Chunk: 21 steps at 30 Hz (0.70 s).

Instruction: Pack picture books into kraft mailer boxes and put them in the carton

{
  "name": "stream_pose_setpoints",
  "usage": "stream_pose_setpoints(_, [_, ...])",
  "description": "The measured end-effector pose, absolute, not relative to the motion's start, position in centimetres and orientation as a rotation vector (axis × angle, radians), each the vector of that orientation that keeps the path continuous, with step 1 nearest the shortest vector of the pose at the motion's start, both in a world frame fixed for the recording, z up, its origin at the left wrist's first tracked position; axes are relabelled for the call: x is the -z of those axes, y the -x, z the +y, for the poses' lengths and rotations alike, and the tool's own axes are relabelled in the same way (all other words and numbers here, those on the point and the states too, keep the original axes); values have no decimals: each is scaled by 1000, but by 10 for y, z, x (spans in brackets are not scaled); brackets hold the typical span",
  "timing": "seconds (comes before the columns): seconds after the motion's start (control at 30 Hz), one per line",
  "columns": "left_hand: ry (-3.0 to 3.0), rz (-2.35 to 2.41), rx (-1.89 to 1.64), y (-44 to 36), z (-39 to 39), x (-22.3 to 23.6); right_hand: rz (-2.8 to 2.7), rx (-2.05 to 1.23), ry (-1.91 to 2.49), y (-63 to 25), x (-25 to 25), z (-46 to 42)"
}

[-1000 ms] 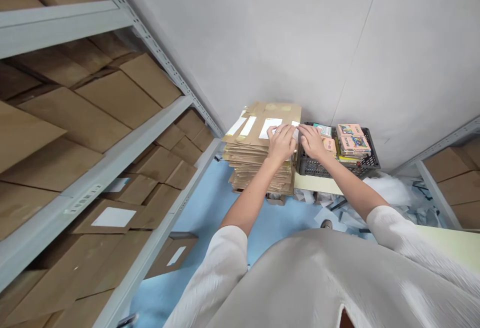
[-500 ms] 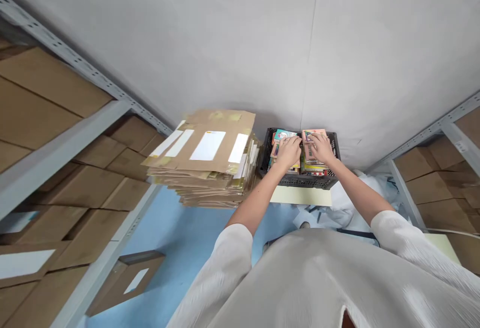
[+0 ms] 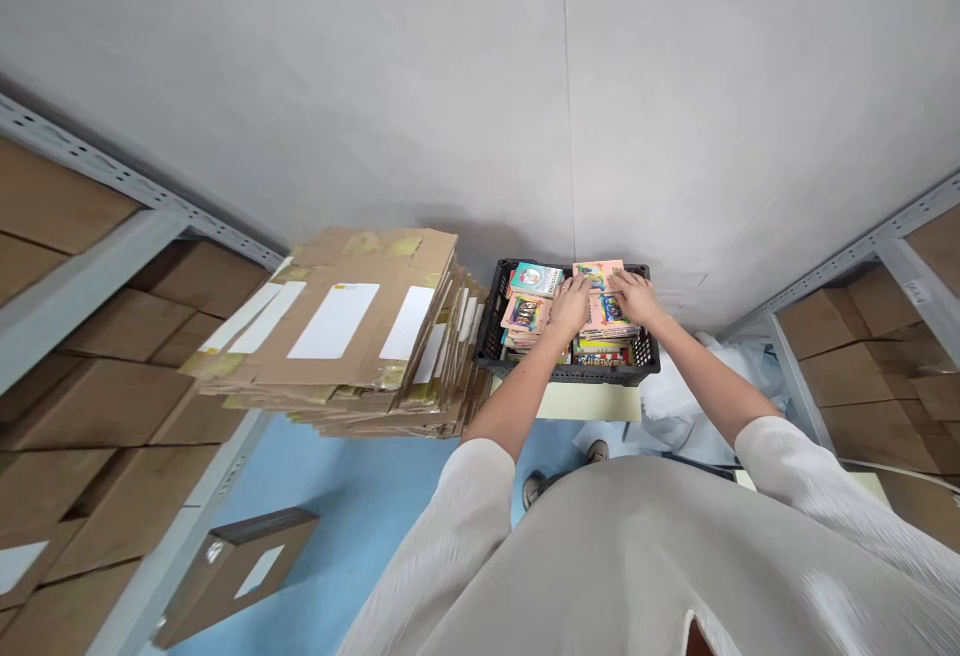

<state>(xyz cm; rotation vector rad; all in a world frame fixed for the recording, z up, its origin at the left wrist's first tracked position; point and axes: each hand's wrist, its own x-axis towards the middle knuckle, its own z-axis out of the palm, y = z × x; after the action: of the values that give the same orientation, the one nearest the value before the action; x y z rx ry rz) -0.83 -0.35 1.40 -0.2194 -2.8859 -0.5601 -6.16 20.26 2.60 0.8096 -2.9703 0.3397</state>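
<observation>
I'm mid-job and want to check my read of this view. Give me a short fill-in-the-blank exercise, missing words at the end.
1. The left hand and right hand are at the books in a crate coloured ____.
2. In the picture, the cardboard pile is to the ____ of the crate.
3. The floor is coloured ____.

Missing words: black; left; blue.

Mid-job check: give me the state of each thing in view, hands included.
Crate: open-topped, holding books
Books: closed, stacked
Left hand: at right-hand books' left edge, grip unclear
Right hand: at their right edge, grip unclear
Cardboard: flattened, stacked unevenly
Floor box: labelled
Shelf boxes: stacked
</observation>
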Motion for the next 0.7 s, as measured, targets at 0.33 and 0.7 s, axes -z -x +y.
stream_pose_setpoints(0.33, [226, -2896, 540, 10, -8, -9, -2864, -234, -969, 60, -27, 204])
stream_pose_setpoints(0.7, [321, -2869, 513, -8, -22, -23, -2876, -179, -863, 30, -39, 208])
